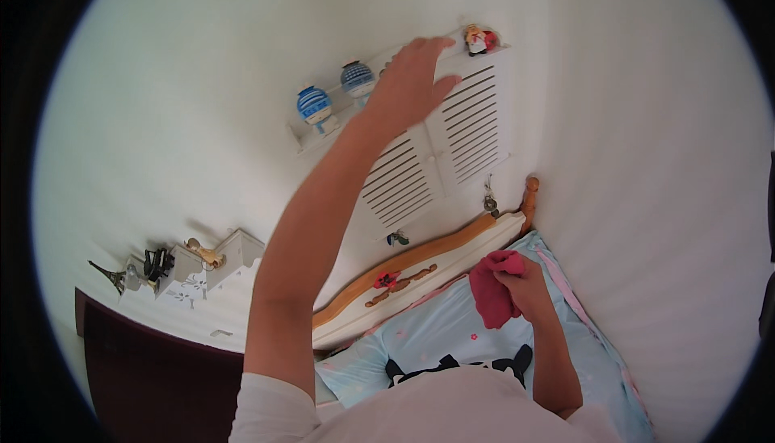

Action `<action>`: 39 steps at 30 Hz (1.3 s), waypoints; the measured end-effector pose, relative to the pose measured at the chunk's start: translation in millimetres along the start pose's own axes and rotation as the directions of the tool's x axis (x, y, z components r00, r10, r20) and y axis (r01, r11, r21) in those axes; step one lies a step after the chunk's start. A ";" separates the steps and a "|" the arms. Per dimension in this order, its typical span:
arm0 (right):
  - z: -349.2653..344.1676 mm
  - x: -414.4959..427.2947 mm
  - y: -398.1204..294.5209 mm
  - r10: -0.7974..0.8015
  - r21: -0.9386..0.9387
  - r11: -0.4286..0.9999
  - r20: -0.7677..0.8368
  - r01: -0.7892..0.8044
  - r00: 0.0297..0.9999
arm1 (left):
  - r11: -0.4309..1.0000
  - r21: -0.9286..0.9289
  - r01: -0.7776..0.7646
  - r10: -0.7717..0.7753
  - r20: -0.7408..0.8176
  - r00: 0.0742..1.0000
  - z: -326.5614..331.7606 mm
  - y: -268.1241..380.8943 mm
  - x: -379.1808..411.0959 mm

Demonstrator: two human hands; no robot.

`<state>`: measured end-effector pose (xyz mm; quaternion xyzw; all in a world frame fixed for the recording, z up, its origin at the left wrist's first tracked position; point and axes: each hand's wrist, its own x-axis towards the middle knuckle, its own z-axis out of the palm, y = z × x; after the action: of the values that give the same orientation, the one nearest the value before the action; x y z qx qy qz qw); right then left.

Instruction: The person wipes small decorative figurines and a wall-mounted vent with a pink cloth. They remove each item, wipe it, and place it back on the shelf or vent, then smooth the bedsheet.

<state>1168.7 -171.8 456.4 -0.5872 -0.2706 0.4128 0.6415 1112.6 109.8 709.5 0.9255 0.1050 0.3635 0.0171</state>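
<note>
My left hand (412, 83) is raised over the top of a white louvred wall cabinet (437, 146). Its thumb and fingers are apart and nothing shows between them. Just right of the fingertips stands a small chef figurine (476, 40) with a red part at its side. Left of the hand are two dolls with knitted-look caps, one bright blue (315, 104) and one dark blue (357, 78). Something behind my wrist is mostly hidden. Lower down, my right hand (528, 288) grips a bunched pinkish-red cloth (493, 298) above the bed.
Below the cabinet is a bed headboard (345, 304) with wooden trim and a post (530, 192). Light blue bedding (436, 328) lies under me. Hanging ornaments (490, 204) dangle beneath the cabinet. At left, white wall boxes (233, 255) carry an Eiffel Tower model (112, 278) and figurines, above a dark panel (163, 376).
</note>
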 end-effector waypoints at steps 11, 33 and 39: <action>-72.4 -34.4 16.8 -0.005 0.091 0.995 -0.264 0.030 0.964 | 0.980 0.200 0.013 -0.076 0.313 0.947 89.3 -48.6 145.5; -58.7 -12.2 28.2 0.010 0.110 0.994 -0.206 0.013 0.979 | 0.922 0.352 -0.160 0.030 0.347 0.938 67.1 -56.9 142.7; -48.9 -6.4 52.9 0.054 -0.014 0.998 -0.208 -0.058 0.977 | 0.983 0.064 -0.172 0.182 -0.244 0.953 63.0 21.3 -13.2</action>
<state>1194.9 -204.7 397.6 -0.6408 -0.1897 0.3644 0.6486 1149.6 89.0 656.6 0.8784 0.0305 0.4744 -0.0482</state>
